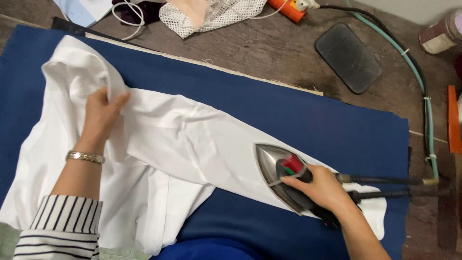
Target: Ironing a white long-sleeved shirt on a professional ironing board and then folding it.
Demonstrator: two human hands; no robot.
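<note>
A white shirt (pixel 183 139) lies spread over a dark blue ironing cloth (pixel 308 115), one sleeve stretched toward the right. My left hand (pixel 102 113) pinches a fold of the shirt near its shoulder; a metal bracelet and a striped cuff show on that arm. My right hand (pixel 323 188) grips the handle of a metal steam iron (pixel 276 169), which rests flat on the sleeve with its tip pointing left. Two hoses run from the iron's back off to the right.
A black rubber pad (pixel 348 58) lies on the worn wooden table beyond the cloth. A green hose and black cable (pixel 423 91) curve down the right side. Loose fabric, white mesh (pixel 214 14) and an orange tool (pixel 286 8) crowd the far edge. A tin (pixel 440 34) stands at top right.
</note>
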